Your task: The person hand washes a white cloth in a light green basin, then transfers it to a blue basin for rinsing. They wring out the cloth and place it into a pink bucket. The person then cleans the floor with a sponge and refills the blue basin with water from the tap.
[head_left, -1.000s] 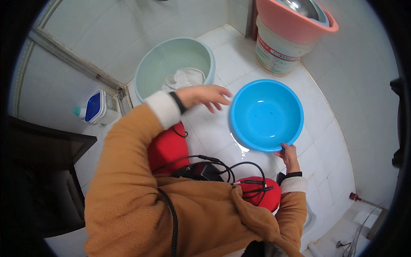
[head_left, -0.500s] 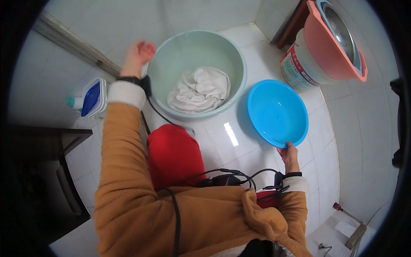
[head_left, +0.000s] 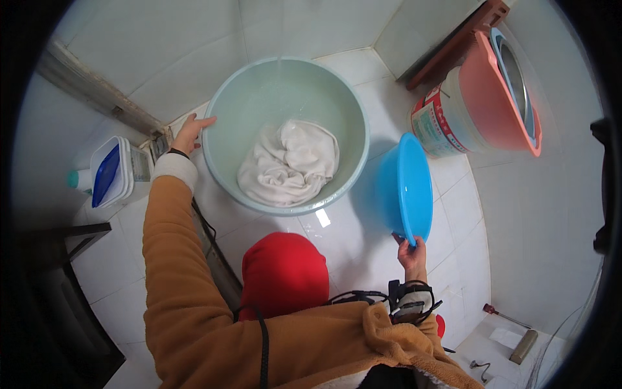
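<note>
Head camera: A person's right hand [head_left: 413, 254] grips the near rim of a round bright-blue plastic basin [head_left: 418, 194], which is tipped steeply with its mouth turned to the right. The left hand [head_left: 188, 136] meets the left rim of a wide, round, pale green tub [head_left: 346, 123], fingers outstretched; whether they close on the edge cannot be told. Inside the tub, toward its near side, lies a bunched white cloth [head_left: 291, 162], apparently wet, and a thin stream of water [head_left: 280, 68] seems to drop in near the far rim. The blue basin is just right of the tub, apart from it, above white floor tiles [head_left: 463, 240]; whether its underside touches them is hidden.

The one-handed hold looks like the weak point: slick plastic could turn in the fingers, swing the basin against the tub or spill any water left inside. A hard push or pull at the tub's rim could send water over the side, leaving the tiles slippery underfoot. Black cables [head_left: 359, 296] looped near the right wrist could snag if that arm reaches far.

Farther out, a salmon-pink basin [head_left: 483, 97] leans at a white bucket [head_left: 437, 126] at upper right, and a white plastic container with a blue lid [head_left: 107, 175] is at left.
</note>
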`<state>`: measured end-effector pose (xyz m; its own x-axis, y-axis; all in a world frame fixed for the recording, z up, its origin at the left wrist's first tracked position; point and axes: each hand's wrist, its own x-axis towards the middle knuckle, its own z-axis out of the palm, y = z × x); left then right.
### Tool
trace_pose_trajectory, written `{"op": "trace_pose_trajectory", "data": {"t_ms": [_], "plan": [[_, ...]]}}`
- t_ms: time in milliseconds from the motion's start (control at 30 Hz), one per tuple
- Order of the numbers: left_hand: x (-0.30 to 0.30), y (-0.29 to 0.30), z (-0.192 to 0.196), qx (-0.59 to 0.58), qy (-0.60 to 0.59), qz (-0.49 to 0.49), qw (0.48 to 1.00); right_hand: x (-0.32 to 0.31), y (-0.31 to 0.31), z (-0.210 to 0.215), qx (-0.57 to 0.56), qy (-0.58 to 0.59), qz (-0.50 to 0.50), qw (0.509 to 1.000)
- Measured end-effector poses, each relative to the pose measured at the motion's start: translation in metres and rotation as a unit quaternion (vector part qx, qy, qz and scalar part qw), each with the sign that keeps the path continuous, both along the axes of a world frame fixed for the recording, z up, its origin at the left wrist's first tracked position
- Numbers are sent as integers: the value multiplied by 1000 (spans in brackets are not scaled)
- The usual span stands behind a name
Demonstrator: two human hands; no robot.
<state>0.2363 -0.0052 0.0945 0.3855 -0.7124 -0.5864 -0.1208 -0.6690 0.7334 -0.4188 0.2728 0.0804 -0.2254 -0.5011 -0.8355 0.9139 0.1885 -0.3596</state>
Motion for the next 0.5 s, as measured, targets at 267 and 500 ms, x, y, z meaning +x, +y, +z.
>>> {"op": "trace_pose_trajectory", "data": {"t_ms": [267,500], "plan": [[-17,-90,-33,-121,-62,-163,977,-6,21,83,10,181,110,977],[-33,-63,-51,-202,-273,-191,921,36,-18,141,-92,330,184,921]]}}
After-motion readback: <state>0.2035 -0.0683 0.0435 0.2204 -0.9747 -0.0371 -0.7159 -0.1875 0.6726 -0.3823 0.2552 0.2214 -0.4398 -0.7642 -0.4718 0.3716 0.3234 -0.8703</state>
